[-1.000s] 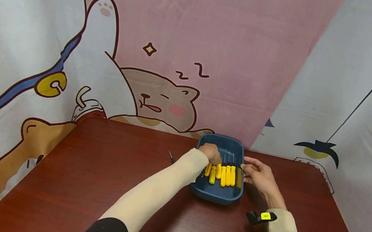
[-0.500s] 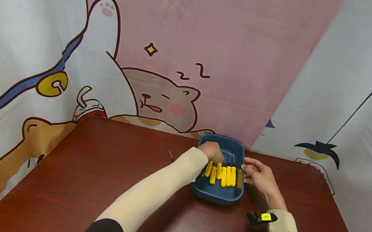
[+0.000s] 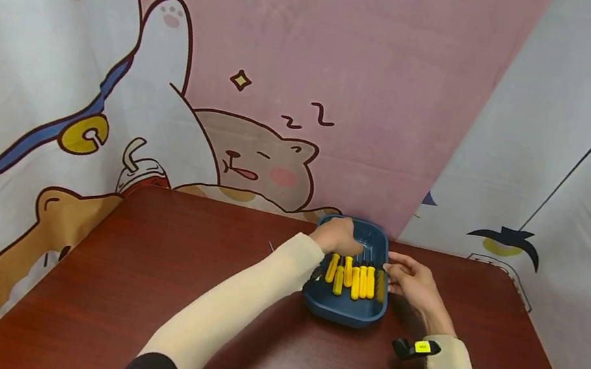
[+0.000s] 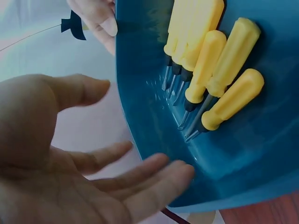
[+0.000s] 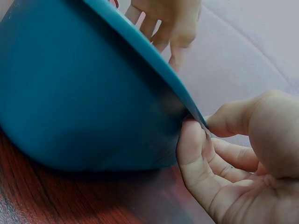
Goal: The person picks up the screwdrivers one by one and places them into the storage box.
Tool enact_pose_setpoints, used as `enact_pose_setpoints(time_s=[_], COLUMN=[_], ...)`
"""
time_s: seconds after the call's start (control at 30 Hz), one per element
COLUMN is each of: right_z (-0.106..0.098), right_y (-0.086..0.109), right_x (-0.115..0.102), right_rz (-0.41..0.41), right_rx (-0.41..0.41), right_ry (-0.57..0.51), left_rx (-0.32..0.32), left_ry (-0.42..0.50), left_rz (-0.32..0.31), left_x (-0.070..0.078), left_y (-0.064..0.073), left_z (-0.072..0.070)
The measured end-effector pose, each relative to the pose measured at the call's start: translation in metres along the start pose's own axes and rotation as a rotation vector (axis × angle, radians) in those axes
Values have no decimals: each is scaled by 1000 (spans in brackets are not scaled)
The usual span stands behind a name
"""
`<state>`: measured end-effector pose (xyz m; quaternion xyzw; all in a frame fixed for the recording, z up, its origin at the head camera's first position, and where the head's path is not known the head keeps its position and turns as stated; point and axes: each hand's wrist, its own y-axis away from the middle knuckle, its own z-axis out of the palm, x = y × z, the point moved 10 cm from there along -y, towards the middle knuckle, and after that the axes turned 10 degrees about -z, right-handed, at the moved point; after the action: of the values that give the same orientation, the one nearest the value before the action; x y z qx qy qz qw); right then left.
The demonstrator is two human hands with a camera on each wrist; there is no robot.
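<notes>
Several screwdrivers with yellow handles (image 4: 236,56) lie side by side in a blue plastic bin (image 3: 342,315). Their metal shafts point toward the bin's far end. Over that far end is my left hand (image 3: 338,237), its fingers apart and nothing between them. In the left wrist view the left hand (image 4: 79,158) has thumb and fingers spread, clear of the screwdrivers. At the bin's right side my right hand (image 3: 413,286) pinches the rim between thumb and index finger, plainly shown in the right wrist view, where the bin's wall (image 5: 93,102) fills the left.
The bin stands on a reddish-brown wooden table (image 3: 185,270), near its back edge. A patterned cloth backdrop (image 3: 394,96) hangs behind. A thin dark tip (image 3: 271,246) shows beyond the left sleeve. A black strap device (image 3: 415,347) sits on the right wrist.
My left hand has come away from the screwdrivers, moving slightly up and toward the bin's far end, with its fingers spreading. The right hand stays at the rim. The screwdrivers have not moved.
</notes>
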<state>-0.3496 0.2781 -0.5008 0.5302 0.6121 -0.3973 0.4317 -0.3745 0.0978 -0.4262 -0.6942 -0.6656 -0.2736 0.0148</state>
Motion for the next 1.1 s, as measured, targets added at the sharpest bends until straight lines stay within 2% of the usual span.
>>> enact_pose_setpoints(time_s=[0.2, 0.4, 0.53, 0.8, 1.1], right_z=[1, 1, 0, 2, 0], right_y=[0, 0, 1, 0, 0], right_x=[0, 1, 2, 4, 2], right_rz=[2, 14, 19, 20, 13], right_rx=[-2, -4, 3, 6, 3], right_ry=[-6, -4, -1, -18, -15], left_rx=[20, 51, 82, 122, 140], left_ry=[44, 24, -6, -62, -87], left_rz=[129, 240, 289, 316, 310], left_x=[4, 3, 0, -13, -34], left_y=[4, 9, 11, 15, 14], left_z=[-6, -13, -15, -17, -20])
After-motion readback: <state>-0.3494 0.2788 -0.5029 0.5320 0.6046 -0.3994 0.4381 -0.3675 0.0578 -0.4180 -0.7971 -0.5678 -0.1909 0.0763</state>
